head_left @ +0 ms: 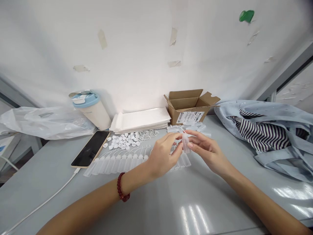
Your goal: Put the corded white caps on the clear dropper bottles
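Over the grey table, my left hand (161,156) and my right hand (209,150) meet at one small translucent plastic bottle (186,145). Fingers of both hands are closed around its neck and upper part; the bottle stands nearly upright. A thin tube curves from its top, partly behind my left fingers. Below and left of my hands lies a row of similar bottles (117,164) with bent tubes on their tops, some hidden by my left forearm. Small white caps (124,141) are heaped behind the row, beside loose curved tubes (148,134). More bottles (193,125) lie behind my hands.
An open cardboard box (176,112) stands at the back beside a stack of white envelopes (144,119). Leftward are a blue-lidded cup (96,112), a phone (91,150) with a white cable (49,199), and a plastic bag (49,122). A light-blue cloth bag (288,120) lies right.
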The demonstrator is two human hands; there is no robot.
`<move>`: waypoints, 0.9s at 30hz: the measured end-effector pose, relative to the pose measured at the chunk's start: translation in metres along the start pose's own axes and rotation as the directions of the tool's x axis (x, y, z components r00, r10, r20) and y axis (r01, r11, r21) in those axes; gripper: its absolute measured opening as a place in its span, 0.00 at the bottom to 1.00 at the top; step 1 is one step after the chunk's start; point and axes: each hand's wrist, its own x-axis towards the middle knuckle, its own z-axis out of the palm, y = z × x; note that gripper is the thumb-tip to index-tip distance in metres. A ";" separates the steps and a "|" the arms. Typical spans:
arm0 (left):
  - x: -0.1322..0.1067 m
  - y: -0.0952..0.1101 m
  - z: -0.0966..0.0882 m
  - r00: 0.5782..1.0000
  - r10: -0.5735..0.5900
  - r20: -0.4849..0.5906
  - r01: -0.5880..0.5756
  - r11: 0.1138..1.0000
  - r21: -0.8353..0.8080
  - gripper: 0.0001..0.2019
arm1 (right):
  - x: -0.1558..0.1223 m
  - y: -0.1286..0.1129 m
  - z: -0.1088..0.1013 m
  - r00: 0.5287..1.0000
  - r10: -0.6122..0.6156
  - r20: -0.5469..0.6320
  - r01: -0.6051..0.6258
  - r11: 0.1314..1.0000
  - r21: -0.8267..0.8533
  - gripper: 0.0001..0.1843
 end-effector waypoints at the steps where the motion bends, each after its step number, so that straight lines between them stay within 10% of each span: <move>1: 0.000 0.000 0.000 1.000 0.003 -0.017 -0.003 1.000 -0.003 0.11 | 0.000 0.000 0.000 1.000 -0.001 0.008 0.001 1.000 0.016 0.21; 7: 0.000 0.002 0.000 0.998 -0.011 -0.060 0.011 1.000 -0.010 0.10 | 0.000 -0.004 0.003 0.999 0.012 0.042 -0.015 0.997 0.078 0.16; 12: -0.002 -0.003 0.001 0.977 0.197 -0.077 -0.191 0.978 0.078 0.12 | -0.001 -0.004 0.001 0.999 0.037 0.023 -0.039 0.992 0.118 0.13; 27: -0.001 -0.006 -0.003 0.921 0.368 0.129 -0.388 0.901 0.194 0.21 | 0.003 -0.008 -0.001 0.967 0.130 0.217 -0.214 0.876 0.432 0.13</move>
